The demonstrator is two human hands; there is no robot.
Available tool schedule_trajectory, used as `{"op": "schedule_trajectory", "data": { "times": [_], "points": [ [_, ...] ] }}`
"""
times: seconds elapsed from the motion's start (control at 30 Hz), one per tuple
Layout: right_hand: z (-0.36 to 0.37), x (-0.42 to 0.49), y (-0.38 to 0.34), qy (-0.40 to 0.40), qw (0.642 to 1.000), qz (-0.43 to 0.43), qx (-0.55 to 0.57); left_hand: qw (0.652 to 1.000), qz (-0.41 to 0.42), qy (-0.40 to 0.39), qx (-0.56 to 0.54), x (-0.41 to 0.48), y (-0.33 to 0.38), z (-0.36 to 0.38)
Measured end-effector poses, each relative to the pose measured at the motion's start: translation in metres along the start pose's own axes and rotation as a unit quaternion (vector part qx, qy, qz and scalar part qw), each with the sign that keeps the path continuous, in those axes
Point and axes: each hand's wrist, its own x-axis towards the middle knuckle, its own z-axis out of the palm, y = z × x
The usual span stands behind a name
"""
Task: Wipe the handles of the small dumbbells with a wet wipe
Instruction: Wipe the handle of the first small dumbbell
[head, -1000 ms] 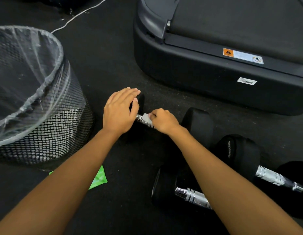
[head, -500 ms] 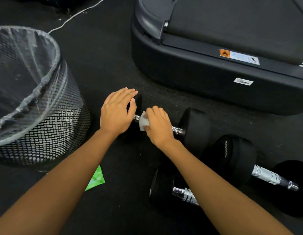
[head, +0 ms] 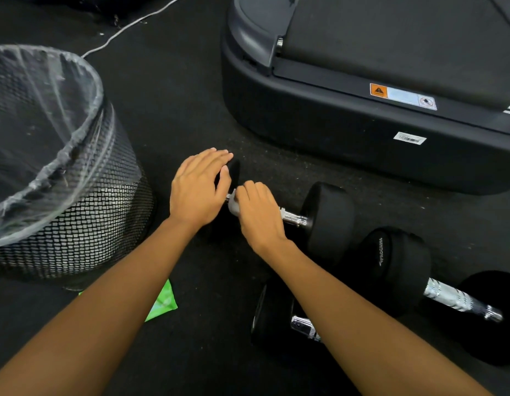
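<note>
- A dark treadmill base (head: 362, 132) fills the frame from 12 to 3 o'clock, resting on the black floor (head: 173, 104).
- A black mesh bin (head: 85, 212) with a clear liner stands at 9 o'clock, well apart from the treadmill.
- Three dumbbells lie on the floor from centre toward 4 o'clock: the dumbbell being wiped (head: 328, 221) at centre, a second dumbbell (head: 396, 264) at 4 o'clock, a third dumbbell (head: 274, 318) at 5 o'clock, partly hidden by the right forearm.
- The left hand (head: 196, 192) lies flat, fingers together, over the centre dumbbell's left head.
- The right hand (head: 259, 215) curls around that dumbbell's chrome handle (head: 292, 217), clamping a white wet wipe (head: 233, 203) against it.
- A green wipe packet (head: 162, 302) lies at 7 o'clock, partly under the left forearm.
</note>
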Motion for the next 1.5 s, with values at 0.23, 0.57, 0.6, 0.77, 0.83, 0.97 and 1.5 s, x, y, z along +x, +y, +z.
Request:
{"op": "schedule_trajectory", "data": {
  "times": [0.23,0.57,0.6,0.77,0.83,0.97,1.5],
  "points": [
    [0.010,-0.018,0.011,0.051,0.996,0.053,0.044,1.000,0.006,-0.003,0.001,0.000,-0.001,0.000],
    [0.010,0.003,-0.001,-0.010,0.992,0.055,0.110,1.000,0.006,0.004,-0.002,0.001,0.000,0.000],
    [0.008,0.008,-0.001,-0.031,0.991,0.064,0.113,1.000,0.008,0.007,-0.002,0.001,0.000,0.000],
    [0.001,0.004,0.010,-0.061,0.991,0.066,0.099,1.000,0.013,0.008,-0.008,0.000,-0.001,0.000],
    [0.000,-0.008,0.013,-0.062,0.992,0.070,0.082,1.000,0.014,0.005,-0.004,0.000,0.000,-0.001],
    [-0.008,-0.021,0.022,-0.082,0.992,0.080,0.045,1.000,0.018,-0.012,0.005,0.000,0.002,-0.003],
    [-0.083,-0.013,0.058,0.006,0.992,0.123,0.017,0.962,0.119,-0.245,0.035,-0.024,0.059,0.022]
  ]
}}
